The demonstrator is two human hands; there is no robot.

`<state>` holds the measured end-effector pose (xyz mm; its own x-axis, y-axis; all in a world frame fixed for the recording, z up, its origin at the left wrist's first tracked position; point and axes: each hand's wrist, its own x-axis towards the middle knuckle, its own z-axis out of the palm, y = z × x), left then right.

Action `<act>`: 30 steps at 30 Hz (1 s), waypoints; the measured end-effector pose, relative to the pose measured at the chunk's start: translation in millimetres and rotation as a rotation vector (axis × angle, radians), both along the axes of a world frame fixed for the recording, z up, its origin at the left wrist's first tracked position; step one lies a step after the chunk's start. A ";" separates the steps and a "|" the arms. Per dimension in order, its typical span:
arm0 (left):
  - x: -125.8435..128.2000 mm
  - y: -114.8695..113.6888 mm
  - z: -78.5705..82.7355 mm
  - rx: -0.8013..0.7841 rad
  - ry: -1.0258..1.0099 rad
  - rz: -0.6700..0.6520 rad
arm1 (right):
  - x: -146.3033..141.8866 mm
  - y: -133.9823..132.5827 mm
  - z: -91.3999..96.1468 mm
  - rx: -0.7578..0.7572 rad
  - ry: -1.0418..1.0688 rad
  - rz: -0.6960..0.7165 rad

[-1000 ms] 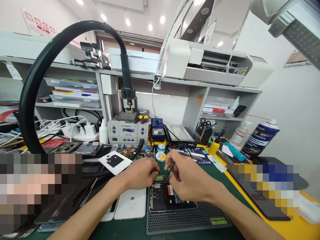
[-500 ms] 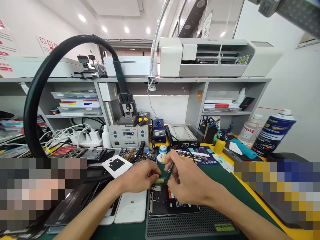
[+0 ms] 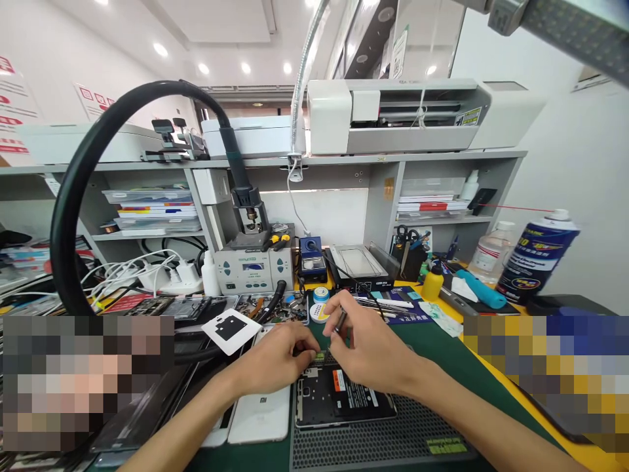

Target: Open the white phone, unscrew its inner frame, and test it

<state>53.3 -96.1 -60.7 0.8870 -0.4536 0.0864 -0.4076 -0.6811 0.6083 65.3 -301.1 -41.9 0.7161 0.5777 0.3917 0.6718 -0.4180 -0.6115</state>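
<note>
My right hand (image 3: pixel 366 344) pinches a slim dark screwdriver (image 3: pixel 341 321) between thumb and fingers; its tip is hard to make out. Below that hand lies an opened phone (image 3: pixel 322 406), its black inner side up, with a black battery (image 3: pixel 361 395) bearing an orange label. My left hand (image 3: pixel 280 360) rests by the phone's upper left end with fingers curled and thumb near the forefinger. Whatever lies between those fingertips is too small to tell. The phone is on a dark honeycomb-textured mat (image 3: pixel 373 446). A white phone back cover (image 3: pixel 260 419) lies under my left wrist.
A white card with a black print (image 3: pixel 230 330) sits left of my hands. Behind are a tray of small parts (image 3: pixel 295 308), a hot-air station (image 3: pixel 250 269) with a black hose, and tweezers (image 3: pixel 388 303). A spray can (image 3: pixel 538 255) and bottles stand at right.
My right hand has lifted slightly with the screwdriver, baring more of the battery's orange label. My left hand has kept about the same place by the phone. The whole view has shifted a little.
</note>
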 end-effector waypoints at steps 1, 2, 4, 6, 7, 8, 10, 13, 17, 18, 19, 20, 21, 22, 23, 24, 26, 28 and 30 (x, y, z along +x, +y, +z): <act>-1.2 0.4 -0.6 -0.016 -0.002 0.011 | -0.1 -0.6 -0.3 0.011 0.018 -0.001; -2.2 0.9 -1.0 -0.030 -0.003 0.019 | -0.1 -1.1 -0.7 0.025 0.030 -0.015; -3.8 1.5 -1.4 -0.051 -0.006 0.027 | 0.1 -2.3 -2.4 0.061 0.059 -0.055; -5.0 1.7 -1.3 -0.059 -0.003 0.027 | 1.2 -3.8 -5.0 0.099 0.108 -0.074; -5.4 1.6 -1.2 -0.059 0.001 0.028 | 2.0 -4.7 -6.4 0.120 0.138 -0.073; -5.8 1.5 -1.2 -0.057 0.006 0.030 | 3.2 -5.7 -7.9 0.142 0.170 -0.069; -6.0 1.2 -1.7 -0.057 0.016 0.037 | 5.9 -7.6 -10.3 0.189 0.232 -0.074; -6.0 1.0 -3.6 -0.071 0.025 0.046 | 10.2 -9.6 -12.2 0.254 0.308 -0.098; -6.4 0.1 -6.2 -0.073 0.039 0.050 | 13.3 -9.6 -11.8 0.302 0.354 -0.126; -6.4 -0.7 -6.6 -0.072 0.039 0.052 | 13.5 -9.2 -11.5 0.310 0.361 -0.134; -6.3 -1.8 -7.0 -0.073 0.035 0.056 | 13.6 -8.8 -11.3 0.319 0.371 -0.141; -6.0 -3.3 -7.3 -0.074 0.030 0.063 | 13.8 -8.4 -11.2 0.330 0.382 -0.146; -5.5 -4.8 -7.6 -0.075 0.024 0.073 | 14.2 -8.1 -11.3 0.343 0.395 -0.151; -4.8 -6.3 -8.0 -0.074 0.017 0.083 | 15.0 -7.8 -11.5 0.357 0.406 -0.157; -3.9 -7.4 -8.4 -0.070 0.007 0.092 | 16.1 -7.7 -11.6 0.373 0.415 -0.162; -2.7 -8.2 -8.9 -0.062 -0.009 0.098 | 17.6 -7.9 -11.7 0.389 0.420 -0.167; 0.3 -7.9 -10.1 -0.034 -0.052 0.102 | 21.2 -9.3 -11.1 0.417 0.397 -0.189; 4.0 -6.0 -11.7 0.007 -0.105 0.108 | 24.6 -12.0 -9.2 0.440 0.341 -0.224; 7.9 -4.1 -13.2 0.048 -0.141 0.117 | 27.0 -15.3 -6.7 0.447 0.274 -0.265</act>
